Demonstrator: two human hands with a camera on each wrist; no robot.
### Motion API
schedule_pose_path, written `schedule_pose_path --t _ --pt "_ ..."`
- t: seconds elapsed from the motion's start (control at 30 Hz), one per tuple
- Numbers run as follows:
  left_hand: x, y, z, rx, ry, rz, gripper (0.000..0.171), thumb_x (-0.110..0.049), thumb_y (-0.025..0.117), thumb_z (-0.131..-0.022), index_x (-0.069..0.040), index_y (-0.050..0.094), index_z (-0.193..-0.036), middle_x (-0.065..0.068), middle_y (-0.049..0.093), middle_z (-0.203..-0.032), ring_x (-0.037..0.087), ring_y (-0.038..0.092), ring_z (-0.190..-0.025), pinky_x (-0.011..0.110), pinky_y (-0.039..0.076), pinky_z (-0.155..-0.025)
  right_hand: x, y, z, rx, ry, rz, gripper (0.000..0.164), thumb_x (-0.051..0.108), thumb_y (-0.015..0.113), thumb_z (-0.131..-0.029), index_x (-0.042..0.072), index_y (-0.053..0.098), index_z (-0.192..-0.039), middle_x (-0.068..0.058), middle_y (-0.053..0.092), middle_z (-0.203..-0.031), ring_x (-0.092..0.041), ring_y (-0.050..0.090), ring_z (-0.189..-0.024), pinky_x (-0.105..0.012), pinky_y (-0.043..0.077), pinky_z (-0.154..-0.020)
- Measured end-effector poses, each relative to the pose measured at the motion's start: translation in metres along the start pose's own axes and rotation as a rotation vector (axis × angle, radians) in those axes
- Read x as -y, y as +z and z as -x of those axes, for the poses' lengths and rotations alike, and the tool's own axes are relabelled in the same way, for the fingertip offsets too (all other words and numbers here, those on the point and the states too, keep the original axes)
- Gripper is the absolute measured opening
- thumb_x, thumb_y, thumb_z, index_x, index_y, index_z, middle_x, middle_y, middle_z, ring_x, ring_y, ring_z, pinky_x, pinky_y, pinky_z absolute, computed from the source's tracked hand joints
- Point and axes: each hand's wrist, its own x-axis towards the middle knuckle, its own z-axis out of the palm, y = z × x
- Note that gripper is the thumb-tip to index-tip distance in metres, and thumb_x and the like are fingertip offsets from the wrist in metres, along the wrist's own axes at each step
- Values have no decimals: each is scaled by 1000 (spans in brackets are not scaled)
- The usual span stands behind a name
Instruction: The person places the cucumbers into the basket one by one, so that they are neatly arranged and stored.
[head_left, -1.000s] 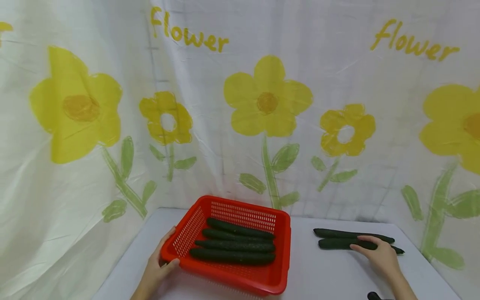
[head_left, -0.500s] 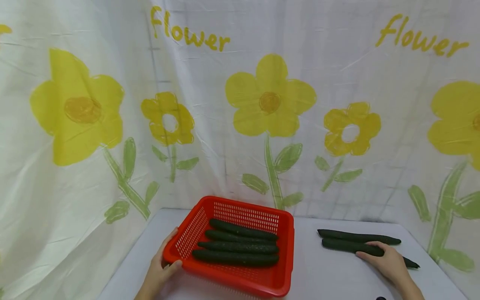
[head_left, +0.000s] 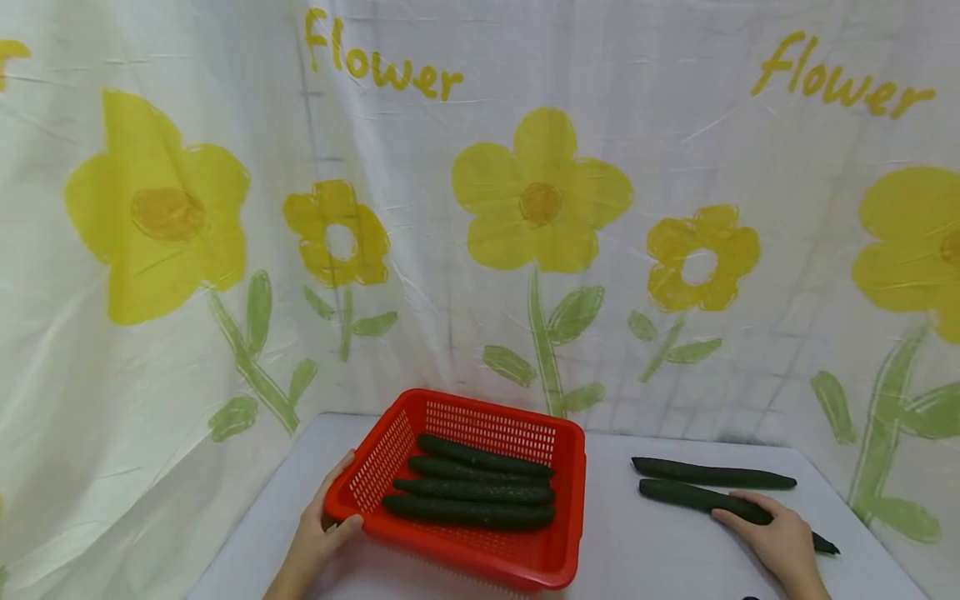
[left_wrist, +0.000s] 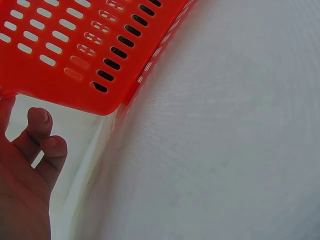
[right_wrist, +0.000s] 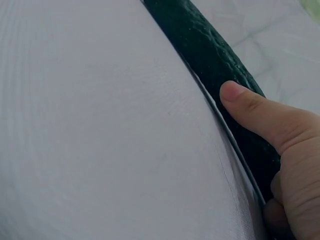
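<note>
A red plastic basket [head_left: 570, 533] with slotted walls stands on the table, and several dark green cucumbers [head_left: 468, 512] lie side by side in it. At its left corner my left hand [head_left: 313, 533] grips the rim, thumb on the near side; in the left wrist view that hand [left_wrist: 25, 165] shows below the slotted wall. To the right, my right hand [head_left: 780, 533] holds a cucumber [head_left: 686, 495] between thumb and fingers around its right half. The right wrist view shows the thumb lying along this dark cucumber [right_wrist: 200, 45], close over the white surface.
Another cucumber [head_left: 712, 473] lies just behind the held one. The white table [head_left: 615, 533] ends at a curtain [head_left: 420, 333] painted with yellow flowers. A small dark thing [head_left: 750, 597] is cut off at the bottom edge.
My right hand has closed round the front cucumber and swung its right end towards me, widening the gap to the one behind. The left hand has kept its grip on the basket.
</note>
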Motion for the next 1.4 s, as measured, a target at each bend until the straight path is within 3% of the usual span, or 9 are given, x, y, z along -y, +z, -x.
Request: schedule_pose_path --t 0.1,0.43,0.73,0.97,1.23,1.4 --pt "0 0 0 3 -6 2 84 2 71 -91 -12 37 -166 -13 40 -167 -10 45 -139 11 43 -104 3 -1 0 -13 14 5 80 58 88 -81 1 70 -134 -34 56 -146 -59 51 -131 -70 44 -103" --pt "1 -1 1 9 -68 -7 83 -2 71 -93 -19 36 -167 -8 38 -170 -7 46 -139 13 45 -103 7 -1 5 -19 6 11 81 58 89 -80 0 71 -134 -35 57 -144 -60 52 -130 -71 44 -102" --pt "1 -1 4 25 -15 23 85 2 70 -91 -13 35 -166 -2 37 -171 -5 47 -140 14 44 -104 12 -2 9 -19 54 -15 84 60 86 -82 0 68 -137 -34 57 -144 -59 51 -131 -71 42 -102" --pt "5 -3 3 18 11 20 85 3 70 -91 -12 34 -167 -5 36 -171 -5 44 -142 13 43 -105 34 -9 3 -58 60 -68 80 58 86 -83 3 68 -139 -34 52 -149 -59 46 -134 -71 36 -106" --pt "4 -5 0 -1 -6 -10 83 -4 72 -92 -15 36 -166 -4 38 -170 -7 44 -141 13 44 -104 61 -1 4 -124 31 -168 74 53 90 -81 2 73 -133 -29 62 -142 -52 52 -133 -64 41 -104" --pt "6 -2 -1 19 14 0 83 -1 71 -92 -12 35 -166 -9 38 -169 -6 46 -140 13 44 -104 76 1 10 -154 5 -153 70 50 91 -80 3 75 -130 -29 66 -137 -51 56 -129 -60 43 -100"
